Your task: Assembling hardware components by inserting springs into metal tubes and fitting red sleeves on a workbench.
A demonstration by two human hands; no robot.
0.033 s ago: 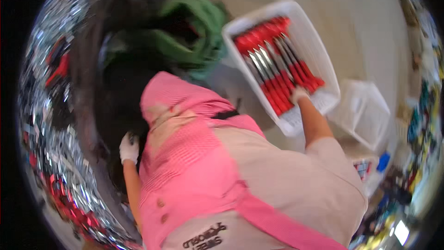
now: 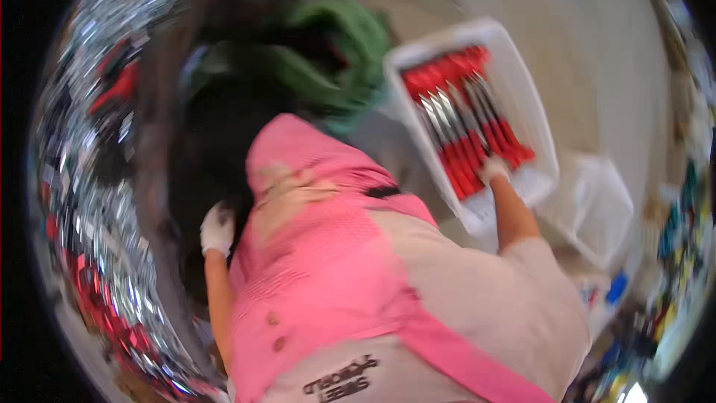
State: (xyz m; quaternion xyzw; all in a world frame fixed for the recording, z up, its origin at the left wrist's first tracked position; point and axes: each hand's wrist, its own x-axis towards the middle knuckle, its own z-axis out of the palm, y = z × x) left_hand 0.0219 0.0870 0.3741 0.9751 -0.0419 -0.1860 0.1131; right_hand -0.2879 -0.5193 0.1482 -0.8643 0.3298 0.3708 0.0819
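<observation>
The red-handled tools (image 2: 464, 140) are laid side by side in a white box (image 2: 534, 97), which is placed on the right of the person; more red handles (image 2: 445, 67) are seen at the far end of the box. The right hand (image 2: 495, 170), which looks covered by a white glove, is put into the box at the near handles. Because of the blur, it cannot be told how far its fingers are closed, or whether a tool is held. The left hand (image 2: 218, 230), also white-gloved, is kept low beside the pink apron (image 2: 321, 246); its grip cannot be told either. A clear box (image 2: 600, 213) is placed just beside the white one, and a green sack (image 2: 365, 52) is seen to its left.
</observation>
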